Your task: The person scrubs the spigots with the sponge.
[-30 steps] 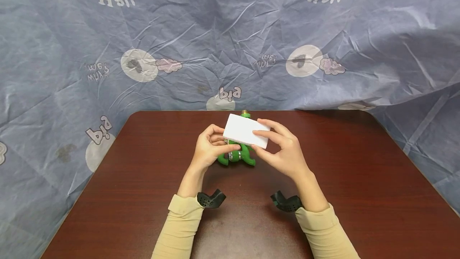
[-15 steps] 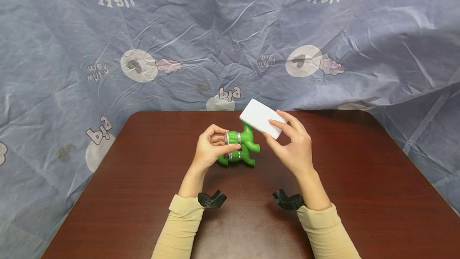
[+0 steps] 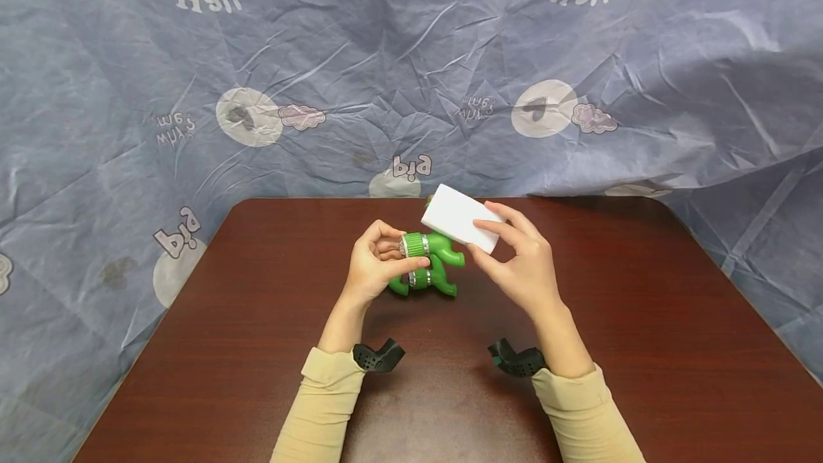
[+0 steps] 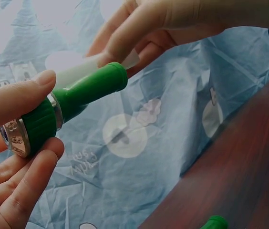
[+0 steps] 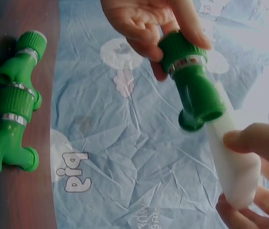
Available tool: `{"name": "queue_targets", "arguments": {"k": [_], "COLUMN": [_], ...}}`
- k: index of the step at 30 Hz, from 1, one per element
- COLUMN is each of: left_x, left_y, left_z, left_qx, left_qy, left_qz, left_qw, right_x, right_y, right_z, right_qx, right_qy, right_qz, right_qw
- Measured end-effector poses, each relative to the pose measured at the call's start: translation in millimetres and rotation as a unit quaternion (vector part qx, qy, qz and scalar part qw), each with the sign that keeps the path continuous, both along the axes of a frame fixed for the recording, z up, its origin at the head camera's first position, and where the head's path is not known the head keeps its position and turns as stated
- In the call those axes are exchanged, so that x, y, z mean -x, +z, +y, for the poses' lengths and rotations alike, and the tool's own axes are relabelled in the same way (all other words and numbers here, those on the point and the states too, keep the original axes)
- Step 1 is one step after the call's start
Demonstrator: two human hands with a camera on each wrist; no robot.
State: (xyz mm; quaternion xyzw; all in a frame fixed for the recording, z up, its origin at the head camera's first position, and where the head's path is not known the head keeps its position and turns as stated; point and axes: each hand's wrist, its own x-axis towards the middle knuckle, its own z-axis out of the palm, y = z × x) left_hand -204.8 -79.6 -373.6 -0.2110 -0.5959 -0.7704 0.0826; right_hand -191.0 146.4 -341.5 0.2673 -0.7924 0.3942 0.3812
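My left hand [image 3: 373, 259] grips a green Y-shaped hose fitting [image 3: 444, 247] by its ribbed collar, thumb on the near side. In the left wrist view the fitting [image 4: 94, 88] has a silver band and a smooth branch pointing up right. A white sponge-like block [image 3: 458, 216] is pinched between the thumb and fingers of my right hand [image 3: 524, 263], tilted, its left end over the fitting's far branch. The right wrist view shows the white block [image 5: 232, 164] lying along the back of the fitting [image 5: 194, 90].
Below the held fitting, more green fittings [image 3: 421, 279] of the same look lie on the dark red-brown table [image 3: 424, 391]. In the right wrist view they lie [image 5: 15, 105] end to end. A blue-grey printed cloth [image 3: 360, 56] hangs behind the table's far edge.
My right hand moved the white block up and right, uncovering the held fitting, then slightly back down and left over its far branch. My left hand has stayed nearly still.
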Motion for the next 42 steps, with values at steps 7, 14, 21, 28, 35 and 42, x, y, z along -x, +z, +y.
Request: {"name": "queue_targets", "arguments": {"k": [7, 14, 21, 28, 35, 42], "left_x": [0.6, 1.1, 0.9, 1.9, 2.1, 2.7], "left_y": [-0.5, 0.2, 0.9, 1.4, 1.7, 0.5], "left_z": [-2, -2, -2, -3, -4, -5], "left_qx": [0.006, -0.002, -0.008, -0.014, -0.02, -0.007], "left_qy": [0.009, 0.017, 0.018, 0.016, 0.009, 0.022], "left_qz": [0.003, 0.019, 0.018, 0.018, 0.03, 0.026], "left_qw": [0.9999, 0.9997, 0.9997, 0.9996, 0.9993, 0.9994], "right_x": [-1.0, -8.4, 3.5, -0.3, -13.7, 1.4], "right_y": [2.2, 8.6, -1.3, 6.6, 19.8, 4.1], "right_z": [2, -4, 8, 7, -2, 12], "right_qx": [0.017, -0.012, 0.01, 0.053, -0.006, -0.017], "right_qy": [0.035, 0.094, -0.026, 0.009, 0.125, 0.075], "right_qz": [0.004, -0.012, -0.004, 0.015, 0.003, -0.005], "right_qw": [0.999, 0.995, 1.0, 0.998, 0.992, 0.997]}}
